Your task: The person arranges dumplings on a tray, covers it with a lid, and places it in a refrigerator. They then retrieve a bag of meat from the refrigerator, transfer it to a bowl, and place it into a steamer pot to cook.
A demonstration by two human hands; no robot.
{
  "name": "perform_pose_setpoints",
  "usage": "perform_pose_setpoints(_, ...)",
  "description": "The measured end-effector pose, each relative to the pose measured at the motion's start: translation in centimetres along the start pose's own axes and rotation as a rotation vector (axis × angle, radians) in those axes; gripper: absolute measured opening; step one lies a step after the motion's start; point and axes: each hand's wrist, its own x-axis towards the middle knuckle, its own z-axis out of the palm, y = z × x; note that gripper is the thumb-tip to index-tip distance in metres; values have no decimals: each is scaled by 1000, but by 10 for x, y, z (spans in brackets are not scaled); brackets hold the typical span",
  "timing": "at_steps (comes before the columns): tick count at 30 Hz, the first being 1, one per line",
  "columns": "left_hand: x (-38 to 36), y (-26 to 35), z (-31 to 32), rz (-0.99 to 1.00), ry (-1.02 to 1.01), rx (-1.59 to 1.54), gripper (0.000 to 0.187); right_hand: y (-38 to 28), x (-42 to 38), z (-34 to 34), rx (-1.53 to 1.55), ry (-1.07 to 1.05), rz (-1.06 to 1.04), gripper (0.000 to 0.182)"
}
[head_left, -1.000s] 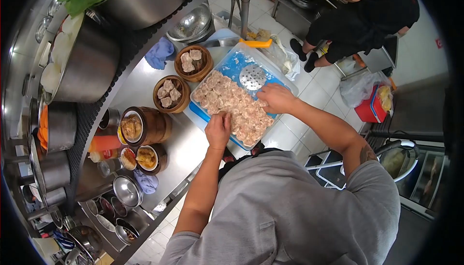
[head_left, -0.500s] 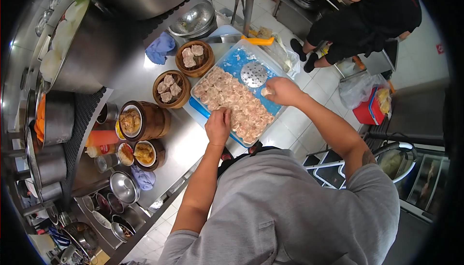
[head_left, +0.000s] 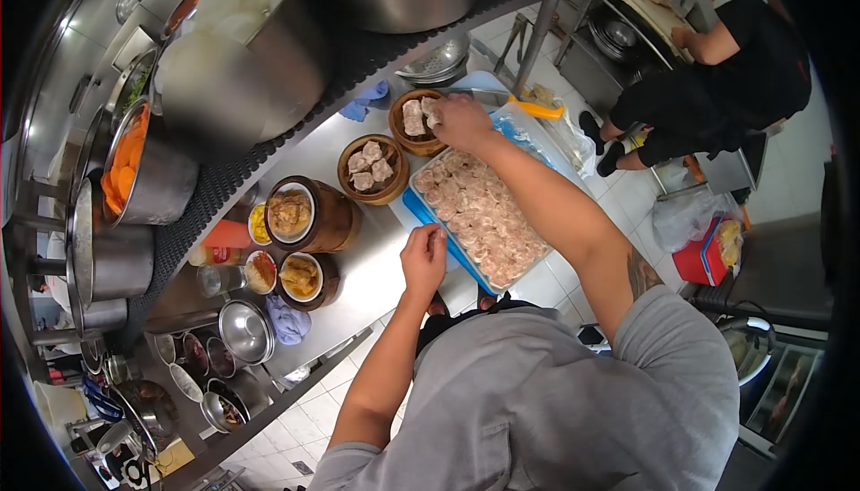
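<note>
My right hand (head_left: 461,124) reaches over the rear bamboo steamer (head_left: 416,144), its fingers closed on a siu mai dumpling (head_left: 431,114) at the steamer's right side. Another siu mai sits beside it in there. My left hand (head_left: 424,260) is raised by the near left edge of the tray, fingers curled in; whatever they hold, if anything, is hidden. Rows of pale siu mai (head_left: 484,209) fill much of the clear plastic tray (head_left: 548,161), whose far end my right forearm partly covers. A nearer bamboo steamer (head_left: 394,188) holds several siu mai.
Stacked steamers (head_left: 339,222) with filled bowls stand left on the steel counter (head_left: 363,254). A shelf with large pots (head_left: 228,79) overhangs the counter. A knife with an orange handle (head_left: 540,109) lies beyond the tray. Another person (head_left: 717,88) works at the upper right.
My right hand has moved left from the tray to the rear steamer with a siu mai. My left hand has lifted away from the siu mai in the tray. The view has shifted.
</note>
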Motion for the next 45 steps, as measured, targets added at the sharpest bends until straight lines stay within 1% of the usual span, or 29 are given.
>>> perform_pose_setpoints(1, -3, -4, -9, -19, 43, -12, 13, -3, 4, 4, -79, -50, 5, 28)
perform_pose_setpoints(3, -10, -15, -24, -58, 69, -17, 14, -7, 9, 12, -76, -35, 20, 31)
perform_pose_setpoints(5, -13, -28, -35, -295, 159, -97, 12, -6, 12, 20, -73, -22, 41, 33)
perform_pose_setpoints(7, 0, -42, -41, -299, 189, -99, 17, -7, 13, 23, -108, -38, 77, 35)
perform_pose_setpoints(8, 13, -48, -43, -406, 214, -236, 21, -7, 13, 24, -107, -37, 72, 35)
perform_pose_setpoints(9, 28, -50, -43, -512, 235, -375, 25, -6, 11, 26, -66, 45, 28, 28)
perform_pose_setpoints(10, 45, -49, -42, -637, 240, -460, 36, -5, 7, 27, -24, 127, -13, 21)
perform_pose_setpoints(11, 61, -53, -41, -637, 241, -461, 36, -3, 5, 26, -25, 127, -14, 21)
perform_pose_setpoints(13, 87, -66, -38, -839, 225, -617, 44, -1, 1, 20, 4, 105, -30, 20)
perform_pose_setpoints(14, 92, -65, -36, -836, 225, -618, 44, 3, -4, 15, 4, 107, -30, 20)
perform_pose_setpoints(16, 103, -47, -34, -931, 329, -415, 38, 17, -15, 2, 271, 198, -86, 21)
perform_pose_setpoints(17, 108, -41, -36, -928, 327, -413, 38, 26, -24, -2, 272, 202, -84, 21)
perform_pose_setpoints(19, 115, -39, -39, -974, 213, -296, 34, 47, -48, -10, 376, 274, 61, 22)
perform_pose_setpoints(21, 121, -52, -36, -931, 208, -246, 35, 64, -78, -23, 398, 297, 219, 23)
perform_pose_setpoints(23, 126, -54, -34, -889, 199, -195, 39, 90, -111, -26, 214, 435, 192, 24)
perform_pose_setpoints(25, 131, -50, -34, -921, 214, -207, 38, 120, -143, -26, 194, 499, 250, 25)
perform_pose_setpoints(27, 135, -58, -36, -937, 216, -202, 38, 142, -175, -31, 169, 497, 377, 28)
perform_pose_setpoints(28, 137, -58, -39, -962, 218, -203, 38, 151, -188, -31, 177, 499, 381, 28)
perform_pose_setpoints(29, 139, -59, -43, -959, 217, -193, 38, 160, -201, -30, 194, 465, 459, 30)
perform_pose_setpoints(30, 141, -58, -47, -897, 163, -59, 37, 168, -212, -28, 210, 430, 537, 33)
perform_pose_setpoints(31, 145, -55, -52, -833, 109, 74, 37, 174, -221, -25, 217, 432, 540, 33)
perform_pose_setpoints(32, 150, -56, -54, -862, 171, -23, 36, 180, -228, -20, 260, 397, 566, 36)
perform_pose_setpoints(33, 156, -51, -57, -857, 171, -19, 36, 184, -231, -17, 303, 364, 590, 39)
perform_pose_setpoints(37, 181, -13, -73, -794, 70, 61, 39, 184, -237, -12, 417, 316, 623, 46)
perform_pose_setpoints(39, 198, -5, -77, -780, -44, -78, 39, 181, -237, -12, 470, 272, 580, 49)
perform_pose_setpoints(40, 204, 0, -72, -707, -61, -79, 38, 181, -236, -11, 473, 277, 583, 49)
perform_pose_setpoints(41, 211, 5, -65, -704, -63, -78, 38, 182, -235, -8, 472, 259, 578, 50)
perform_pose_setpoints(43, 233, 9, -44, -768, -174, -24, 36, 182, -236, -9, 466, 245, 578, 52)
perform_pose_setpoints(45, 246, 13, -19, -791, -232, -17, 34, 181, -234, -14, 539, 147, 610, 54)
